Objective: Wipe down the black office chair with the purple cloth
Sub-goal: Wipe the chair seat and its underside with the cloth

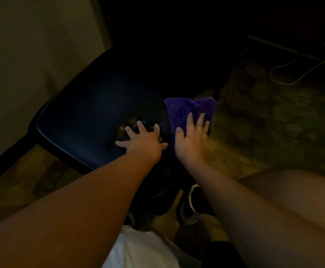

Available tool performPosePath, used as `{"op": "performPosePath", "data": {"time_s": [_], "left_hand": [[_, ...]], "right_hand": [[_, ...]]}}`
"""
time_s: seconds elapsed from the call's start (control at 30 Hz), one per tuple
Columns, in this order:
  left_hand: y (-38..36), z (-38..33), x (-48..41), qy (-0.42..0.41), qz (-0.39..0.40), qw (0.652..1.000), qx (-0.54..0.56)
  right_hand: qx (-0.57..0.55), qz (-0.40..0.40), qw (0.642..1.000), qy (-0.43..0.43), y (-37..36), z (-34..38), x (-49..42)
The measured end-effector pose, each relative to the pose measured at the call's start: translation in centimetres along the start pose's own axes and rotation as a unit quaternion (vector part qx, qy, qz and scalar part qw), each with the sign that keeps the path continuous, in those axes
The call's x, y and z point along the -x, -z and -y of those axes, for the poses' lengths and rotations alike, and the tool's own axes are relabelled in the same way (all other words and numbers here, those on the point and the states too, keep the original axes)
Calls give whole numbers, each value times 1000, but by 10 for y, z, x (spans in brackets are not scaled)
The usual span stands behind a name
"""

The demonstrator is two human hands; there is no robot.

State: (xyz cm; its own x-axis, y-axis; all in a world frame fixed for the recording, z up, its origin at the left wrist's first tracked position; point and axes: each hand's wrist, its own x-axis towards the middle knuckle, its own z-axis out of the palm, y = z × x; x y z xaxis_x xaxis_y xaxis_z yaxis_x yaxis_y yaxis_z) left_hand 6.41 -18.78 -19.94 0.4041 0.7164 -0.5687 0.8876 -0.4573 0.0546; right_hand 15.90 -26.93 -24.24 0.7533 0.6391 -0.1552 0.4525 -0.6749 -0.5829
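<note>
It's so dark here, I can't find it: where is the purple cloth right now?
In the head view, the purple cloth lies right of centre, at the right edge of the black chair seat, under the right hand.

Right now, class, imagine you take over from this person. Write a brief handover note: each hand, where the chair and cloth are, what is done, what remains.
Left hand: open, fingers spread flat on the black office chair seat, apparently bracing it.
Right hand: open, pressing flat on the purple cloth at the seat's edge beside the patterned carpet.
Done: cloth is on the chair; the dim picture does not show which parts are clean.
Left: probably the rest of the seat, then the parts lost in the dark.
</note>
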Motion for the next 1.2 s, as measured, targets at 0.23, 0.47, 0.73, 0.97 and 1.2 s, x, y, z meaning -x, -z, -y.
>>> {"op": "performPosePath", "data": {"time_s": [0.23,0.47,0.73,0.97,1.2], "left_hand": [[3,-46,-1,60,-11,998,22],[8,-34,0,-32,-38,999,-16],[16,-11,-8,-131,25,990,-53],[21,-52,-20,-74,26,996,-43],[20,-82,-24,-20,-18,998,-57]], "right_hand": [[-18,16,1000,-3,-2,-16,75],[-6,-18,999,-29,7,-31,56],[1,69,994,-83,43,-24,-52],[-4,75,996,-39,62,-38,-87],[-21,-100,994,-22,50,-69,-59]]}}
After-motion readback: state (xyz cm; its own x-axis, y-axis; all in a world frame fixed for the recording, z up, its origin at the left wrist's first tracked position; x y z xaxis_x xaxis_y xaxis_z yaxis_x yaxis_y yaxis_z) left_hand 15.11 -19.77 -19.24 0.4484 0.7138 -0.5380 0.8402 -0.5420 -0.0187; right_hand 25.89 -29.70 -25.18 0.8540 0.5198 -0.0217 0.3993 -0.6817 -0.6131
